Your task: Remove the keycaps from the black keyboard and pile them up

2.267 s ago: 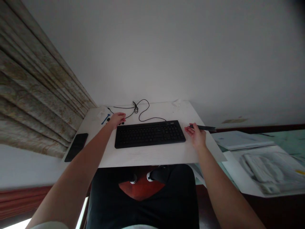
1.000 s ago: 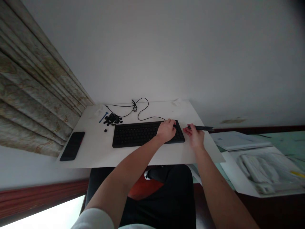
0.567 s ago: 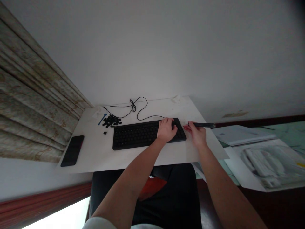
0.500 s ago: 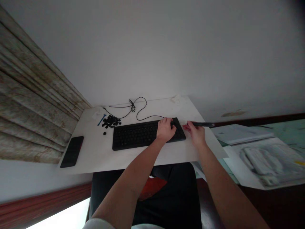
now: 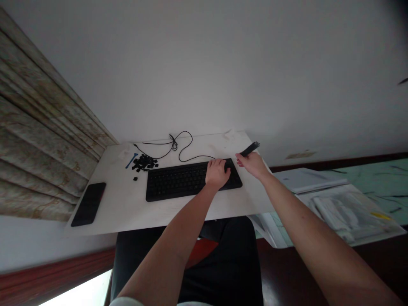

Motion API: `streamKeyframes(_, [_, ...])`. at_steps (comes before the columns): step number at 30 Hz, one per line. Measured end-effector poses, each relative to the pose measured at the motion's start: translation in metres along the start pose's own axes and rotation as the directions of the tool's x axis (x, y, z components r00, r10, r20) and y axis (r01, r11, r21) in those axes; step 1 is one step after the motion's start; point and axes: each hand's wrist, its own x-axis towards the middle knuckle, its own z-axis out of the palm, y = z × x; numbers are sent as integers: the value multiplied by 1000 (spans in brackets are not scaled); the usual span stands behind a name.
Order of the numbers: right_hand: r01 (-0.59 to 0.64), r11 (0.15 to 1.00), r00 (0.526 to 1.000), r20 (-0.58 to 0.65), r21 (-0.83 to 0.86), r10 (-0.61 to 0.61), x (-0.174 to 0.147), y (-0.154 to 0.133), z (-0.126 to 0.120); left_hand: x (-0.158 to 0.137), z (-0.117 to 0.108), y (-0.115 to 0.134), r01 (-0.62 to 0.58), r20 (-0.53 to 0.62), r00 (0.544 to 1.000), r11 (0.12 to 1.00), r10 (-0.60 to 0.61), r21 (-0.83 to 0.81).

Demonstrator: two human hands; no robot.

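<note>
A black keyboard (image 5: 178,180) lies on the white table in front of me. My left hand (image 5: 216,173) rests on its right part, fingers bent over the far edge and thumb apart, gripping it; the keys beneath are hidden. Just beyond the keyboard's right end, my right hand (image 5: 251,162) is closed around a slim black brush (image 5: 250,148). The brush's frayed, bristle-like end points up and away to the right, off the tabletop. Left of the keyboard's far corner is a heap of loose black keycaps (image 5: 145,162), with one keycap (image 5: 135,179) lying apart.
A blue tool (image 5: 131,160) lies beside the heap. Behind the keyboard runs a black cable (image 5: 174,142), partly knotted. A black phone (image 5: 89,204) is at the table's left end. Papers and a plastic-wrapped package (image 5: 341,212) lie on a lower surface to the right; a curtain (image 5: 41,140) hangs left.
My right hand has turned and lifted the brush, so its bristled end now points upward and away instead of flat to the right. My left hand stays on the keyboard. The view has shifted slightly.
</note>
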Motion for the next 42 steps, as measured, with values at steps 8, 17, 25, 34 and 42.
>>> streamKeyframes(8, [119,952,983,171,-282,-72,6,-12,-5,0,0,2,-47,37,998,997,45,66])
streamKeyframes(17, [56,982,962,274,-178,-5,13,-9,-1,-2,2,3,-93,58,995,986,86,137])
streamKeyframes(25, [-9,1000,961,277,23,2,17,3,1,5,-7,9,-78,134,989,984,56,163])
streamKeyframes(34, [-5,998,942,336,67,-18,18,-2,-3,17,0,14,-63,128,991,986,43,156])
streamKeyframes(42, [64,998,927,371,-22,-51,19,-8,-5,14,6,13,-107,113,990,976,86,191])
